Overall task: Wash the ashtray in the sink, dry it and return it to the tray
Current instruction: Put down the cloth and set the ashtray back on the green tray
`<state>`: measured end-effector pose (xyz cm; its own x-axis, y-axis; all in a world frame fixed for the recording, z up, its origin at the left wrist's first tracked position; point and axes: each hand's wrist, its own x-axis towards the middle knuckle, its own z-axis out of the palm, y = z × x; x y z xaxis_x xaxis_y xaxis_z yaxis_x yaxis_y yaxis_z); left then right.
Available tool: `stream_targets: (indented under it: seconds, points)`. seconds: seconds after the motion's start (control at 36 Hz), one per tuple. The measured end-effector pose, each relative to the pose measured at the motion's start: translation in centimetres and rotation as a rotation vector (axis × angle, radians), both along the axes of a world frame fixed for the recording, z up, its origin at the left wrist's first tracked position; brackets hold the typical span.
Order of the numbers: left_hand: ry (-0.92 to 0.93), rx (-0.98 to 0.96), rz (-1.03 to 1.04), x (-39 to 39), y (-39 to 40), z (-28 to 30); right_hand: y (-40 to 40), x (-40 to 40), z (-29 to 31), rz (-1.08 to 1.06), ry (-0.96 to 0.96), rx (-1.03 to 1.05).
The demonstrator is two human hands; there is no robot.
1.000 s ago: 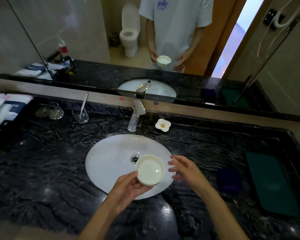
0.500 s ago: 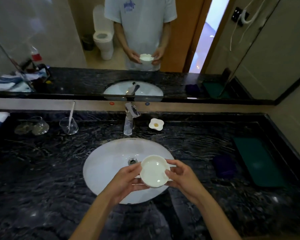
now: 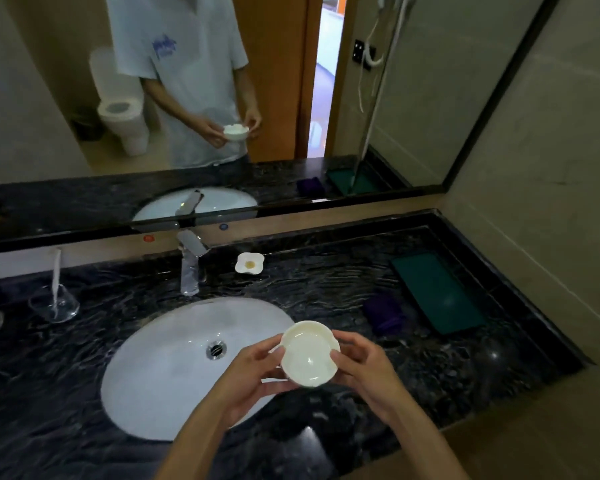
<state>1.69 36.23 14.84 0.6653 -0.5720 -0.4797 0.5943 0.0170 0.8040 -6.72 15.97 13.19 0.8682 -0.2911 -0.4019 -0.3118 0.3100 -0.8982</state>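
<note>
The white round ashtray (image 3: 309,355) is held over the right rim of the oval white sink (image 3: 174,358), tilted with its hollow facing me. My left hand (image 3: 253,375) grips its left edge and underside. My right hand (image 3: 364,368) holds its right edge with thumb and fingers. The dark green tray (image 3: 437,292) lies on the black marble counter at the far right, with nothing on it. No water runs from the chrome faucet (image 3: 191,265).
A purple folded cloth (image 3: 383,313) lies between the sink and the tray. A white flower-shaped soap dish (image 3: 249,263) sits behind the sink. A glass with a toothbrush (image 3: 54,299) stands at the left. The mirror runs along the back, a wall closes the right.
My right hand has closed onto the ashtray, so both hands hold it. The ashtray has shifted right, over the sink's rim, and my view has turned right.
</note>
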Motion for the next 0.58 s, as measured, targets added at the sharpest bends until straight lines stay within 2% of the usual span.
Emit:
stream_targets:
  seconds: [0.14, 0.25, 0.5, 0.58]
  points:
    - [-0.015, -0.007, 0.01, -2.1, -4.6, 0.2, -4.2, -2.5, 0.8, -0.051, -0.04, 0.012]
    - [0.004, 0.004, 0.025, -4.1, -8.7, 0.0, -8.4, -4.8, 1.6, -0.009, -0.056, -0.042]
    - [0.051, 0.024, 0.044, -7.8, -16.8, -0.6, -16.8, -9.0, 1.7, 0.067, -0.003, -0.092]
    - [0.057, 0.015, 0.034, -8.2, -18.8, -0.7, -18.7, -9.4, 1.2, 0.034, 0.011, -0.076]
